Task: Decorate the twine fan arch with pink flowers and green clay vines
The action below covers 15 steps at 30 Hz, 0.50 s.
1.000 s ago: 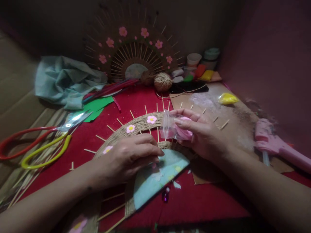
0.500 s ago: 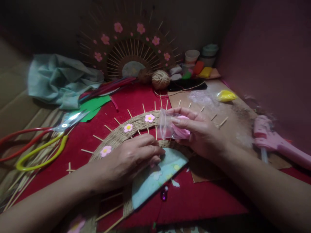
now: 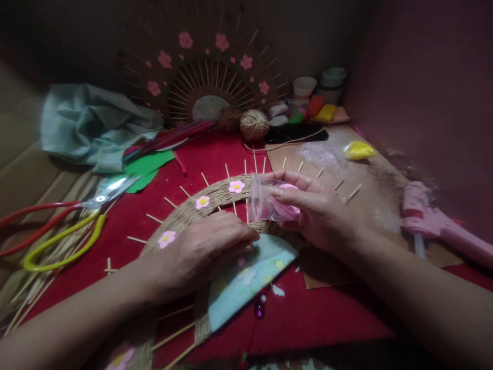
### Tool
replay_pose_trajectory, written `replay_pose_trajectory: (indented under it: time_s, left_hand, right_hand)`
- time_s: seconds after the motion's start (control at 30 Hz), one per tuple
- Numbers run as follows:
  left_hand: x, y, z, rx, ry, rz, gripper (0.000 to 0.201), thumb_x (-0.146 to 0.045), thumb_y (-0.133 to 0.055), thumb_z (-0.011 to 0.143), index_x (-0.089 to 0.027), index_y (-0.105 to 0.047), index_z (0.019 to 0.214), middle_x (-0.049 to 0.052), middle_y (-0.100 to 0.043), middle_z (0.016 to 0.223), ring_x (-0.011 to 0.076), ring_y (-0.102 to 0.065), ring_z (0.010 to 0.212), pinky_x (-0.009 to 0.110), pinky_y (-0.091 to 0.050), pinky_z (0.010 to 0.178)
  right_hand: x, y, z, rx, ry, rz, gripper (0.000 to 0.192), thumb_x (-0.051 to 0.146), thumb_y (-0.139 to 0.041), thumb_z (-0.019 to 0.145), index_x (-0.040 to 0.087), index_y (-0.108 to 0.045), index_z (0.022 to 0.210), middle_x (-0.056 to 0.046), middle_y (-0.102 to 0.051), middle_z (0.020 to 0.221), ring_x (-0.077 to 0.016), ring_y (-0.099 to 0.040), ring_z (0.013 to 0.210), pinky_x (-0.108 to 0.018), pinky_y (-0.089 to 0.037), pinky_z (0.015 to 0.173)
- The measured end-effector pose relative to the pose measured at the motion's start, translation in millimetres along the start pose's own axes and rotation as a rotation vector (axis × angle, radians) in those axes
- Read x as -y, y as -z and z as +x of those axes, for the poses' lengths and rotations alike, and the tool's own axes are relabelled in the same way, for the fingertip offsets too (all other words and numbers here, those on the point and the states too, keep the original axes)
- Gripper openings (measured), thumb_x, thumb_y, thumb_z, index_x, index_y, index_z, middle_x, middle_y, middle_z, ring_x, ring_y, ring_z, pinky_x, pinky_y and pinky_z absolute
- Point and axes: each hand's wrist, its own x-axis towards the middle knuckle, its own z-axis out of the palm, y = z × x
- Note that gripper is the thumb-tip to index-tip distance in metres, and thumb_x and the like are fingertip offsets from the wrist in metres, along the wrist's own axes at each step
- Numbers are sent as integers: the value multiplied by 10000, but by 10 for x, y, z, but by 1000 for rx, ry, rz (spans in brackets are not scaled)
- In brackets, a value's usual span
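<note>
A clear plastic bag of pink clay (image 3: 283, 203) is gripped by my right hand (image 3: 319, 205), thumb on top, its open end facing left. My left hand (image 3: 208, 244) is closed with the fingers bent down over the light blue cloth half-circle (image 3: 239, 303); its fingertips are mostly hidden, and whether they hold something small I cannot make out. Both hands are above a fan-shaped piece with a woven twine band (image 3: 181, 218) and thin sticks. Pink flowers with yellow centres, such as this flower (image 3: 236, 187), sit along the band.
Scissors (image 3: 100, 199) lie open at left on green sheets (image 3: 148, 169). A pink glue gun (image 3: 431, 218) rests at right on cardboard, near a yellow clay packet (image 3: 360, 150). Behind stand a finished-looking fan (image 3: 185, 41), a twine ball (image 3: 254, 125) and a cup (image 3: 304, 88).
The left hand's fingers have turned further downward and inward, so the fingertips show less. The right hand keeps the bag in nearly the same place. The view has shifted slightly.
</note>
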Motion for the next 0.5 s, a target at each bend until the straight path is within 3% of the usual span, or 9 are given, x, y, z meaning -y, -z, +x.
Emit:
replay_pose_trajectory:
  time_s: [0.17, 0.5]
  left_hand:
    - [-33, -11, 21, 61, 17, 50, 167, -159, -487, 925, -179, -620, 1023, 59, -634, 945, 144, -587, 845, 250, -466, 734]
    - [-43, -34, -7, 27, 36, -53, 178, -123, -468, 919, -182, -627, 971, 53, -655, 901, 136, -605, 814, 239, -490, 719]
  right_hand:
    - [-10, 7, 1, 3, 3, -9, 295, 324, -745, 694, 222, -639, 949, 29, -589, 726, -67, -502, 531, -170, -378, 452]
    - [-7, 0, -2, 23, 14, 25, 261, 294, -743, 697, 211, -637, 920, 42, -582, 690, -59, -482, 510, -175, -385, 460]
